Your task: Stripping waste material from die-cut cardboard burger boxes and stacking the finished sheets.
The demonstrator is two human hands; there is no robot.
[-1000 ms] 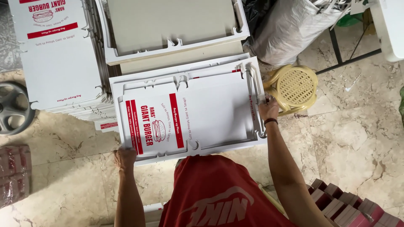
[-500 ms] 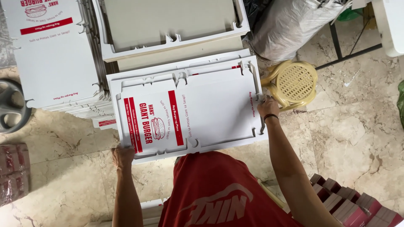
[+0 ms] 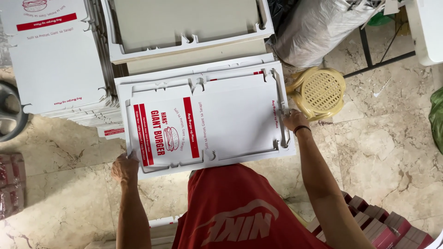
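Fingers of the left hand (image 3: 123, 168) grip the near-left corner of a flat white die-cut carton sheet (image 3: 230, 124) with red print. Fingers of the right hand (image 3: 294, 121) pinch its right edge. The sheet lies atop a stack of like sheets (image 3: 194, 74), just beside a yellow plastic stool (image 3: 323, 92).

Behind, a grey-faced stack of flat cardboard blanks (image 3: 184, 23); at far left, a tall pile of white printed blanks (image 3: 55, 69) with a red stripe. To the right, a yellow plastic stool (image 3: 323, 90) with a woven seat, just beside a bulging grey plastic sack (image 3: 318, 27). Underneath, a beige marble floor (image 3: 392, 152), with dark red boxes (image 3: 383, 223) at bottom right and a dark wheel (image 3: 9, 113) at the left edge.
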